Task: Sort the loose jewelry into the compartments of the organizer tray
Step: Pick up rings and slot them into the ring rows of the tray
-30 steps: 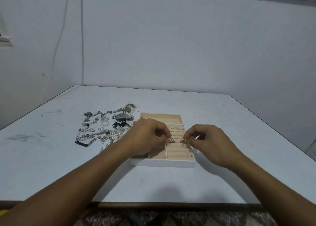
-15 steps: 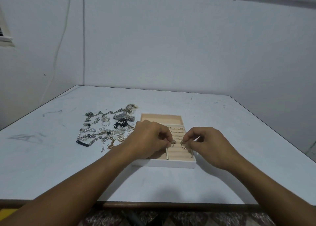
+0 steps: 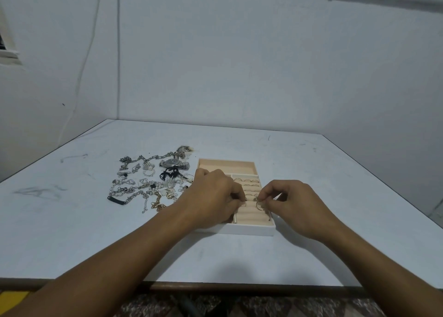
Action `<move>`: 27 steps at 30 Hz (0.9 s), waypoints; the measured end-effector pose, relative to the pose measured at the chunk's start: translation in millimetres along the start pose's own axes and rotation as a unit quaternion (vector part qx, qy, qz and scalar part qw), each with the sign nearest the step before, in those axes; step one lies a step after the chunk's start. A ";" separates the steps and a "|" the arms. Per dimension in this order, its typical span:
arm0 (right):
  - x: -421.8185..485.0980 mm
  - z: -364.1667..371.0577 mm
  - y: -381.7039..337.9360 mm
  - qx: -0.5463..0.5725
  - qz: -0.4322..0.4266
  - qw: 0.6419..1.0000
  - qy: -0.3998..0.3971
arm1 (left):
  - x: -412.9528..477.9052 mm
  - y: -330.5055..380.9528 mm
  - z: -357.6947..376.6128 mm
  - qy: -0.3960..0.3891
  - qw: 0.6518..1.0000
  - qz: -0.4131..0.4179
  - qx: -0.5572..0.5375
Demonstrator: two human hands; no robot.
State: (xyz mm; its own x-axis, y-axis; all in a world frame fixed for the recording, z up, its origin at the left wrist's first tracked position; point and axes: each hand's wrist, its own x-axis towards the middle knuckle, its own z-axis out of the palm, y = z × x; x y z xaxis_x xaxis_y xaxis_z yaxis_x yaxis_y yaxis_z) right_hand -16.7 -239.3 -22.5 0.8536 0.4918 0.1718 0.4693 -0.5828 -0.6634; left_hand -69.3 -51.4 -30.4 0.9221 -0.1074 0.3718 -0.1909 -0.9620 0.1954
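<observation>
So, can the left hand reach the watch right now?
Probably yes: the watch lies uncovered in the pile just left of the left hand. That hand pinches a ring over the tray, so seat it first.

In the last 1 second the left hand (image 3: 213, 199) and the right hand (image 3: 297, 204) slid a little toward the lower edge of the frame, along the rolls of the tray (image 3: 249, 230). They came closer together. The ring (image 3: 260, 206) pinched by the right hand now sits lower, and so does the second ring (image 3: 243, 204) at the left fingers.
</observation>
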 end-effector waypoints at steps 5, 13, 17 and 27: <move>0.6 1.1 0.7 0.003 0.004 1.000 -0.001 | -3.2 1.7 -0.4 -0.011 1.000 0.004 0.004; -0.1 3.6 -0.3 0.009 0.006 1.000 -0.005 | -4.8 0.8 1.4 -0.024 1.000 0.004 0.001; -0.5 4.3 2.0 0.003 0.008 1.000 -0.003 | -6.8 0.5 2.6 -0.023 0.999 0.013 0.018; 2.1 2.6 1.9 -0.010 -0.007 1.000 0.011 | -7.7 1.2 2.8 -0.026 0.999 0.025 0.038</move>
State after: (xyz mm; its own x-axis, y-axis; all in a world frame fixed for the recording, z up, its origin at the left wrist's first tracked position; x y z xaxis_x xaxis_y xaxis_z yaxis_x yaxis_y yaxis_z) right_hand -14.7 -237.7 -25.3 0.8519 0.4854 0.1965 0.4848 -0.5895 -0.6461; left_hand -75.8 -52.4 -35.5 0.9285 -0.1662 0.3320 -0.2121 -0.9713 0.1072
